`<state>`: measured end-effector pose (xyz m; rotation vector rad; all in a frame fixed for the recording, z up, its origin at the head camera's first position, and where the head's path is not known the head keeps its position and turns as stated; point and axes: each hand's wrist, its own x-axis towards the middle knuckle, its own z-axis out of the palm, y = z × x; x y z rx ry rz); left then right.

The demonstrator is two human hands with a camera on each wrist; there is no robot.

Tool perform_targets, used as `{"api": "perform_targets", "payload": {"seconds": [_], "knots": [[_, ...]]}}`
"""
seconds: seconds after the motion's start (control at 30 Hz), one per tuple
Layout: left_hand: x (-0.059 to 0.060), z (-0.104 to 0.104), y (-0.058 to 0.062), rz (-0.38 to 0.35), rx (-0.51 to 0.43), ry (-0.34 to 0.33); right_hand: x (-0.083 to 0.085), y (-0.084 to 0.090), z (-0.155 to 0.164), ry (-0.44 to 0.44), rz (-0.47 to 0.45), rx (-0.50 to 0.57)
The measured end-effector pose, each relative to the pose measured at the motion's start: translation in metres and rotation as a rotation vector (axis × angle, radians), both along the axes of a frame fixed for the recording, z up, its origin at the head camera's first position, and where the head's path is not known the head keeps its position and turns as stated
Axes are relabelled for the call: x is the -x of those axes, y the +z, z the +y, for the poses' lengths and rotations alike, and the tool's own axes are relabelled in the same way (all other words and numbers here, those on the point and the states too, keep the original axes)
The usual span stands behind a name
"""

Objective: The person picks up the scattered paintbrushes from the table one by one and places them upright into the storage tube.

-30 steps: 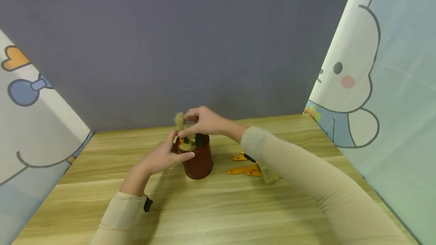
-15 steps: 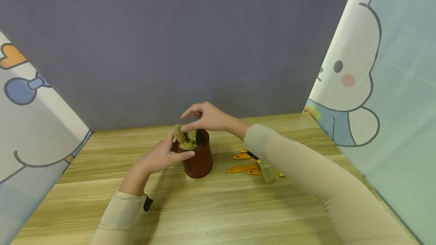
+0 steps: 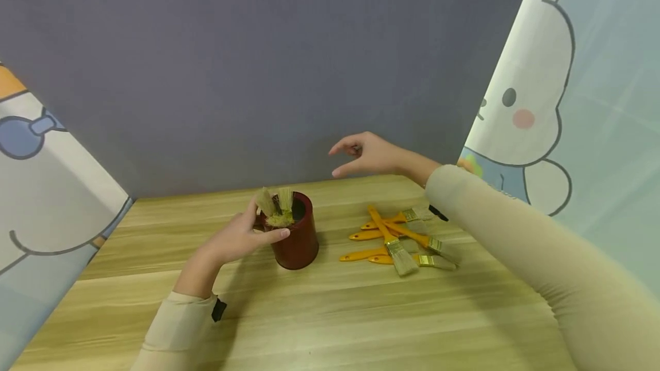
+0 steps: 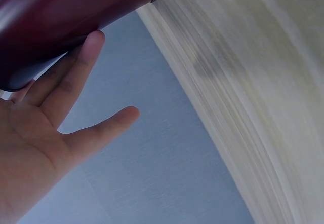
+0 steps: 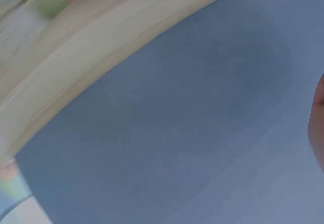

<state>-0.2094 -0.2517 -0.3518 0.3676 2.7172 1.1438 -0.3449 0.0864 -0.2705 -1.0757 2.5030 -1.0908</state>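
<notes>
The handles of the upturned brushes (image 3: 280, 220) are hidden inside the dark red cup (image 3: 299, 245), so only their pale bristles show, leaning toward the left part of the mouth while the dark inner wall shows on the right. The cup stands upright on the wooden table (image 3: 309, 314), its left side covered by the left hand (image 3: 234, 239); the thumb lies across the front below the rim. The left wrist view, which cuts off much of the cup, shows slightly bent fingers against its wall and one digit spread clear, so the hand holds the cup lightly between thumb and fingers. The right hand (image 3: 373, 156) is raised in front of the grey backdrop (image 3: 289, 73), well apart from the cup, its fingers bent, the thumb separated from them by a wide gap, holding nothing; the right wrist view catches just a sliver of it at the edge, with blurred colours in the opposite corner. To the right of the cup lies a loose pile of orange-handled brushes (image 3: 409, 233), crossing one another so that some heads are covered and the count is uncertain. The right sleeve (image 3: 515, 239) passes just beside it, with a black tab (image 3: 438, 212) near the farthest bristles. Cartoon-printed panels (image 3: 536, 62) flank the table.
</notes>
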Motion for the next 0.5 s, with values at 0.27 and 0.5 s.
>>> {"api": "perform_targets", "payload": {"seconds": [0.27, 0.5], "knots": [[-0.005, 0.002, 0.0, -0.012, 0.023, 0.003, 0.008, -0.023, 0.068, -0.033, -0.112, -0.231], [-0.002, 0.003, 0.001, -0.006, 0.011, 0.013, 0.012, -0.062, 0.116, -0.062, -0.121, -0.298]]}}
